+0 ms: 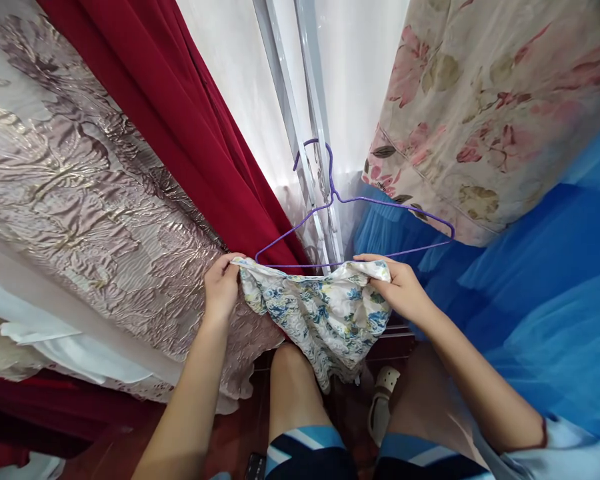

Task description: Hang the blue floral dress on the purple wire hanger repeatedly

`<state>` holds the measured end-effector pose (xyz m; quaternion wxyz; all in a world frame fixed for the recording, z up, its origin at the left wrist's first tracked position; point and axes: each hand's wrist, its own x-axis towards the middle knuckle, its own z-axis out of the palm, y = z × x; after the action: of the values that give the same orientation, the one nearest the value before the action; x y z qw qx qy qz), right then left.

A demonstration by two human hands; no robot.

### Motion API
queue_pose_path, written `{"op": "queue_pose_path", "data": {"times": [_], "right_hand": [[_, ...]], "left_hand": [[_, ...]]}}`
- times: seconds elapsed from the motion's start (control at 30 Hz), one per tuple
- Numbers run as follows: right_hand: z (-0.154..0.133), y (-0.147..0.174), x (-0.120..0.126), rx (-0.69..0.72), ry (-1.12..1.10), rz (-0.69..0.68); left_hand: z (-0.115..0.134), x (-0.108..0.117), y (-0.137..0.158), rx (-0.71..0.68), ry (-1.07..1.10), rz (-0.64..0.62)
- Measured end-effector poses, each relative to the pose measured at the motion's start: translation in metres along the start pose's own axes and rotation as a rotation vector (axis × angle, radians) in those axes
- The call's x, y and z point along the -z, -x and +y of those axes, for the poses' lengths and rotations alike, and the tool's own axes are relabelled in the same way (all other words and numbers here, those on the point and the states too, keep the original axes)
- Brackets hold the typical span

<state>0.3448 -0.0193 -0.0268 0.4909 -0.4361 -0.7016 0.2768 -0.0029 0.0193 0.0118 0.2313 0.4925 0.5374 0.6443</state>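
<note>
A white garment with a blue and yellow floral print (325,307) is stretched between my two hands, its lower part hanging in folds. My left hand (223,283) pinches its upper left corner. At the upper right corner, my right hand (397,283) grips the cloth between thumb and fingers. Just above the garment's top edge hangs a purple hanger (333,197), its hook by the white metal rails. The hanger's lower bar runs along or just behind the cloth; I cannot tell whether they are joined.
A textured pinkish gown (95,220) and a red drape (180,120) hang on the left. To the right are a floral cloth (470,120) and blue tulle (520,320). White metal rails (307,100) stand in the centre. A pale clog (383,400) is on the dark floor below.
</note>
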Motion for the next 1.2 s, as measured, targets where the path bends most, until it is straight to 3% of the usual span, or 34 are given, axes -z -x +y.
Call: {"op": "queue_pose_path", "data": {"times": [0.17,0.37,0.67,0.83,0.93,1.1,1.2], "right_hand": [[-0.003,0.002,-0.004,-0.003,0.002,-0.001],[-0.006,0.004,-0.001,0.003,-0.009,-0.002],[-0.003,0.009,-0.011,0.05,0.006,0.075],[-0.003,0.009,-0.009,0.057,0.018,0.04],[-0.003,0.008,-0.009,0.028,0.024,0.029],[-0.005,0.006,-0.023,0.084,0.043,0.054],[-0.007,0.008,-0.025,0.139,-0.04,0.109]], "left_hand": [[0.003,-0.009,0.002,0.116,0.177,0.034],[0.014,-0.023,-0.008,0.105,0.242,0.028],[-0.009,-0.036,-0.023,0.16,0.269,-0.024],[0.007,-0.041,-0.018,0.037,0.183,-0.128],[0.032,-0.044,-0.01,-0.063,0.101,-0.197],[0.071,-0.067,0.007,-0.322,-0.162,-0.418],[0.073,-0.078,0.013,-0.352,-0.211,-0.418]]}}
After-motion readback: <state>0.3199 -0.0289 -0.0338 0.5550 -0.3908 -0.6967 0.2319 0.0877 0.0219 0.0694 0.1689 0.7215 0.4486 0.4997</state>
